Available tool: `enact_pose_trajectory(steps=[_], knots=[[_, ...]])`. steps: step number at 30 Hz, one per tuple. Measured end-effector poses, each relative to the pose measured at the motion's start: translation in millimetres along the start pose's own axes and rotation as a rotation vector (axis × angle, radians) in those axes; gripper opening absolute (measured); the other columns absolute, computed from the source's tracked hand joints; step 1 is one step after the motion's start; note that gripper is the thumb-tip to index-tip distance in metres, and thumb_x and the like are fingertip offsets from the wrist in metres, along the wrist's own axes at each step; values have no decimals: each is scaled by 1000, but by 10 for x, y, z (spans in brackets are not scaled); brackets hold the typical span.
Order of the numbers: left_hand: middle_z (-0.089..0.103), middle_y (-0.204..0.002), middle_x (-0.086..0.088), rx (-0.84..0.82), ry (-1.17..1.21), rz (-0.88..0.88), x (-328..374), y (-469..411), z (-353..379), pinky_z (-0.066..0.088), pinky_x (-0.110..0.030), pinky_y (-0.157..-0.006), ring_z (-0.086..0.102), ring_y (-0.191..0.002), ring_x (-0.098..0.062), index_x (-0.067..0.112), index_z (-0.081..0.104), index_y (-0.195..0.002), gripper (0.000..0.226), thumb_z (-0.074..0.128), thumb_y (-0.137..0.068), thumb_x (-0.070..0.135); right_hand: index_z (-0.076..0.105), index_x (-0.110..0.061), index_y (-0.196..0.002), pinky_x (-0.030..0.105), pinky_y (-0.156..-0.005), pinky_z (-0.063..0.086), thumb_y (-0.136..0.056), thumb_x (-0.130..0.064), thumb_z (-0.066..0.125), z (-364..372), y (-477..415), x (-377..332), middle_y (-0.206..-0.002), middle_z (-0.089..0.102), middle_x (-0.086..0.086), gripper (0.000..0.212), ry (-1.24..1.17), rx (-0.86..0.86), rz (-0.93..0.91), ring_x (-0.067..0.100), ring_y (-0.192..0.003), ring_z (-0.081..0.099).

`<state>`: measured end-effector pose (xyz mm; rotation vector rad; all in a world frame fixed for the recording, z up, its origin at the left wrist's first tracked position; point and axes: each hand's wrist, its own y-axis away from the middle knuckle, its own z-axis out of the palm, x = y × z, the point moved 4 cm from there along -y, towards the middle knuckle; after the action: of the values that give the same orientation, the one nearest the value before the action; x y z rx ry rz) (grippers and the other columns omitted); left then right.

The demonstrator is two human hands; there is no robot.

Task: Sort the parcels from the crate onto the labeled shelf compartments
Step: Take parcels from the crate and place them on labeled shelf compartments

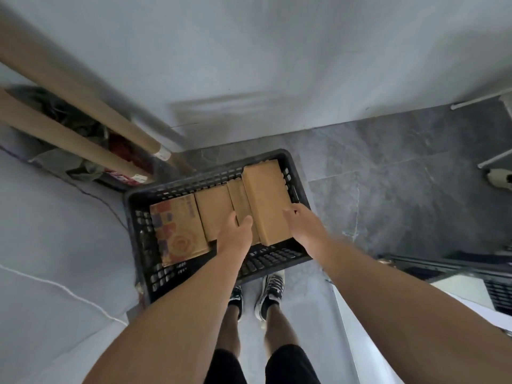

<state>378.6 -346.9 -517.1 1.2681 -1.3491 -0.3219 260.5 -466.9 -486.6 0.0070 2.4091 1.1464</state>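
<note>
A black slatted plastic crate (pixel 144 273) stands on the floor in front of my feet. Several cardboard parcels lie in it: a printed box (pixel 177 225) at the left, a plain brown box (pixel 214 209) beside it, a narrow box (pixel 239 199), and a tall brown box (pixel 266 198) at the right. My left hand (pixel 235 234) reaches over the near ends of the plain and narrow boxes, thumb against the narrow one. My right hand (pixel 303 225) touches the right side of the tall box, fingers fairly straight. No shelf compartments are in view.
Long cardboard tubes (pixel 83 106) lean at the left over a pile of dark bags (pixel 83 162). A white wall (pixel 277 65) rises behind the crate. Grey tiled floor (pixel 401 189) lies to the right, with white rack legs (pixel 496 159) and another dark crate (pixel 501 295) at the right edge.
</note>
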Motion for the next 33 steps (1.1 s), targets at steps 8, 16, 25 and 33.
enact_pose_trajectory(steps=[8,16,25,33], knots=[[41,-156,-1,-108,44,4,66,-617,388,44,-23,-90,45,-126,-11,25,30,-157,56,46,-106,39,57,-11,-130,44,-95,49,-106,-32,37,204,-842,97,-124,61,9,37,17,29,47,27,-106,58],[57,-130,5,-144,145,-138,-13,-1015,583,52,-41,-89,54,-100,-14,26,38,-150,48,47,-105,41,47,-19,-144,39,-89,49,-102,-38,47,399,-1346,342,-131,59,7,46,-124,54,130,27,-109,59],[64,-116,-2,-238,395,-304,93,-975,662,50,-56,-98,63,-106,-25,26,54,-128,42,42,-101,57,33,-25,-155,48,-104,46,-95,-54,49,320,-1208,341,-147,50,7,69,-215,78,196,31,-127,52],[63,-104,1,-205,452,-289,240,-481,206,41,-47,-91,59,-93,-16,27,56,-113,45,31,-103,62,50,-28,-145,53,-110,42,-87,-75,36,247,-716,236,-140,57,1,77,-555,-16,362,27,-125,54]])
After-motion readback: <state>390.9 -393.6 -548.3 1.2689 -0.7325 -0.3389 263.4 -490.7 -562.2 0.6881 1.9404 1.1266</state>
